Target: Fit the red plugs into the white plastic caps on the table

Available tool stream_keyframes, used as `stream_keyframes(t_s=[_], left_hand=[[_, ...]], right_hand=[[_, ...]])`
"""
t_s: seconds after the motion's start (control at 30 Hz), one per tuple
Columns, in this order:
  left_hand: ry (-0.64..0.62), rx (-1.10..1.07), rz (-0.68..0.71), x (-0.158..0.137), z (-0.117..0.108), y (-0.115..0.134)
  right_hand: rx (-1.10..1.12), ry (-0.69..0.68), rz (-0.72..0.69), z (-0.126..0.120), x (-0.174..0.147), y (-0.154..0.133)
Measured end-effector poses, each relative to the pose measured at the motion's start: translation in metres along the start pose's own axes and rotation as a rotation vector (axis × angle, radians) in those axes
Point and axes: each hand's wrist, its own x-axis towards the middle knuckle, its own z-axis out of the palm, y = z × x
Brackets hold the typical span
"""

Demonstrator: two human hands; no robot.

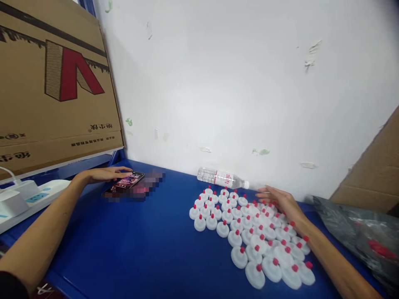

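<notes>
My left hand [107,173] is at the far left of the blue table, its fingers stretched out over the upper edge of a phone [124,185] with a lit screen. Whether the fingertips press on the screen is hard to make out. On the right, my right hand [282,201] reaches over the back edge of a cluster of small round white bottles [240,257] with red tips. Its fingers are loosely extended and apart, with nothing visible between them. The bottles stand close together, several rows deep.
Against the wall lies a clear plastic water bottle [222,178] on its side. A white power strip [40,195] with plugs is at the left, below a large cardboard box [62,120]. Grey plastic bags [352,232] lie along the right side of the blue table [149,249].
</notes>
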Motion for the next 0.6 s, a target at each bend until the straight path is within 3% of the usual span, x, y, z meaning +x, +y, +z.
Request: stream_keyframes(t_s=[0.1, 0.17, 0.6], left_hand=[[-0.165, -0.116, -0.038, 0.0007, 0.0, 0.0], [-0.211, -0.164, -0.059, 0.0007, -0.0001, 0.0002], [-0.232, -0.24, -0.116, 0.0036, 0.0011, -0.0028]], right_hand=[[-0.01, 0.001, -0.01, -0.0006, 0.0006, 0.0008], [-0.014, 0.001, -0.016, -0.0009, 0.0009, 0.0014], [-0.023, 0.006, -0.009, -0.0002, 0.0004, -0.0005]])
